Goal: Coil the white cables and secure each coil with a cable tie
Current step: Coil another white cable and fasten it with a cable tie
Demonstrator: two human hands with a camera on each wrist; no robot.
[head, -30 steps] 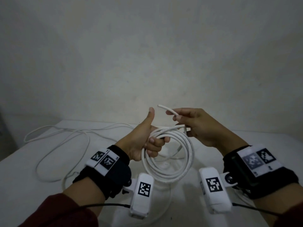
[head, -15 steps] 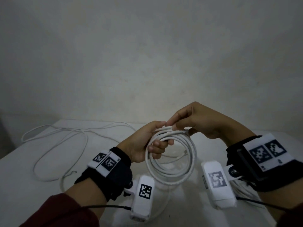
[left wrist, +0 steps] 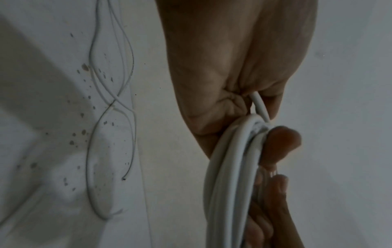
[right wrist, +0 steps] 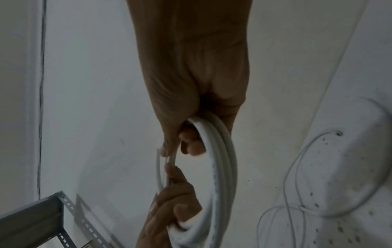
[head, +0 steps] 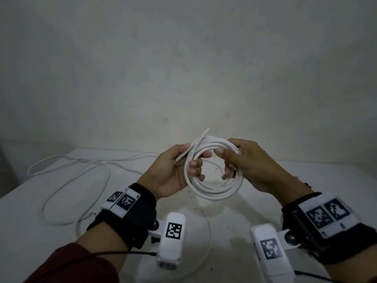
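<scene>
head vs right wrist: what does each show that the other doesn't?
Head only: a thin white cable lying loose on the table at left, and a free cable end poking up above the coil. Right wrist only: a perforated grey metal frame at lower left. Both: the white cable coil held off the table, with the left hand and right hand each gripping a side.

Coil (head: 214, 190) above table (head: 24, 231), loose cable (head: 67, 166) left
</scene>
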